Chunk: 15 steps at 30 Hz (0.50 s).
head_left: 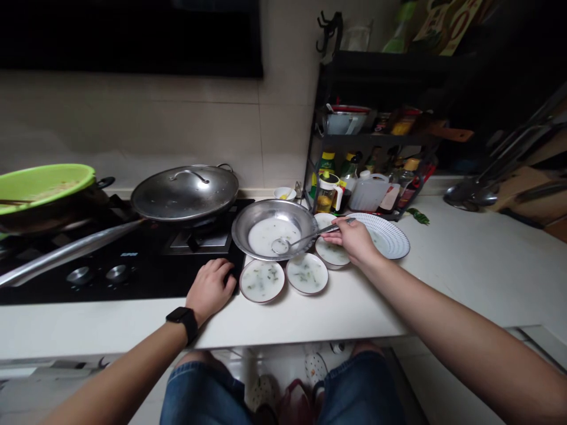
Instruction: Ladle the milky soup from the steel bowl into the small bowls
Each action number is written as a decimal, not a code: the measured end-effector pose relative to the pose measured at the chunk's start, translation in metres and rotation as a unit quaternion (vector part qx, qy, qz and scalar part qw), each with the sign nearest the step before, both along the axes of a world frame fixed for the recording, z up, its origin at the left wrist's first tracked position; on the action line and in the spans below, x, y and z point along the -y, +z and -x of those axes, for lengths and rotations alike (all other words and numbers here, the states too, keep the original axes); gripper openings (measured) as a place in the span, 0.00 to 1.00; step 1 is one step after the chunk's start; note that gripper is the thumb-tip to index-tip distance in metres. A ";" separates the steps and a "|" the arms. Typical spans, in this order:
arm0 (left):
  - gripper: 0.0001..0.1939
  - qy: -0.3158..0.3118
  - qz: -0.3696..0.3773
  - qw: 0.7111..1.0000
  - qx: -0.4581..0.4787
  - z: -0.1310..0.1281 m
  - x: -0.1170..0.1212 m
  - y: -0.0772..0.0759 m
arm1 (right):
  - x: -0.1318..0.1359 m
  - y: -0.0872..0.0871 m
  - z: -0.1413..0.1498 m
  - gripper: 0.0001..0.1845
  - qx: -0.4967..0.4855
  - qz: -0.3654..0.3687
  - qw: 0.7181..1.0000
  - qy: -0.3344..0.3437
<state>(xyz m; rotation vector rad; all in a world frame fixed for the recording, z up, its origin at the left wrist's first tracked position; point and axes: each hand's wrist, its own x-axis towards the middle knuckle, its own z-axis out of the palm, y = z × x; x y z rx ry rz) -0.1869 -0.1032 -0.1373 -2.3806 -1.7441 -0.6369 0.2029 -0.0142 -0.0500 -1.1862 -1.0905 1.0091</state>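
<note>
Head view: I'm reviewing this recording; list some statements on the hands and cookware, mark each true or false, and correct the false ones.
1. The right hand holds a ladle. True.
2. The ladle's head is inside the steel basin. True.
3. A domed metal lid is left of the basin. True.
4. The left hand grips the lid's handle. False: it lies at the cooktop's front right corner.
5. The wristwatch is on the right wrist. False: left wrist.
</note>
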 end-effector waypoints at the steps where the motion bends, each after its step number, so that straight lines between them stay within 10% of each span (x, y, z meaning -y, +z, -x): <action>1: 0.16 0.000 0.000 1.000 0.000 0.000 0.000 0.000 | 0.003 0.006 0.000 0.11 -0.008 0.012 1.000 -0.007; 15: 0.17 -0.010 -0.016 1.000 -0.018 0.006 -0.004 -0.005 | 0.044 0.086 -0.082 0.06 -0.049 0.039 0.988 -0.140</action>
